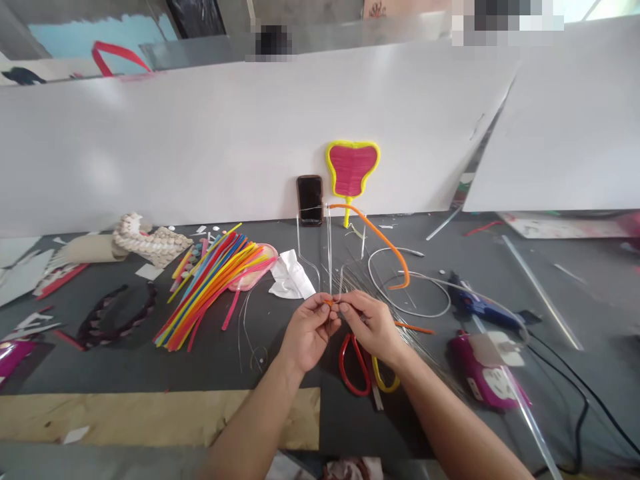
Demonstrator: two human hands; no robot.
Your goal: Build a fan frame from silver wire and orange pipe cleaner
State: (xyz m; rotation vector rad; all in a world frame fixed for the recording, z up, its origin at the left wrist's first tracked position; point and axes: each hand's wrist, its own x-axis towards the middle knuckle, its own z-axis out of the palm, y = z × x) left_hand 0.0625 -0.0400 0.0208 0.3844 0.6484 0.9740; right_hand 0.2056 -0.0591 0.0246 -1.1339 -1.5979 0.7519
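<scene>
My left hand point(309, 330) and my right hand point(369, 323) meet at the middle of the table, fingertips pinched together. Between them they grip the lower end of a thin wire frame point(329, 257), which stands up away from me. A bit of orange shows at my left fingertips. From the frame's top an orange pipe cleaner point(383, 238) curves off to the right, its far end hooked. Scissors point(356, 373) with a red and a yellow handle lie just below my hands. Loose straight wires point(417, 350) are spread beneath my right hand, partly hidden by it.
Colourful pipe cleaners point(210, 287) and crumpled white paper point(291, 277) lie left. A phone point(310, 200) and a yellow-edged pink fan shape point(353, 170) lean on the white board point(200, 147). Right are a wire coil point(370, 280), blue glue gun point(483, 303) and magenta power strip point(493, 383).
</scene>
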